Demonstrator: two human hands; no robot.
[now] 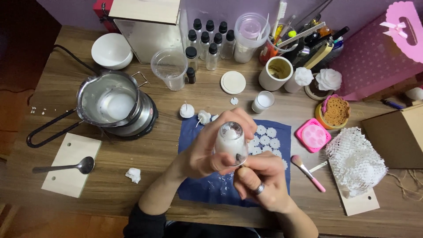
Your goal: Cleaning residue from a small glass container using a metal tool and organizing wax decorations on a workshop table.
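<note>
Your left hand (207,152) has its fingers wrapped around a small glass (230,142) filled with white wax, held above the blue cloth (198,185). Your right hand (260,180), just below it, pinches a thin tool at the glass's base. The glass looks smooth, fragile, probably slippery; grip its sides.

Home craft desk, wooden table (154,154), melting pot (108,103) on small hotplate (147,119), dropper bottles (207,42), pink mould (313,135)
</note>
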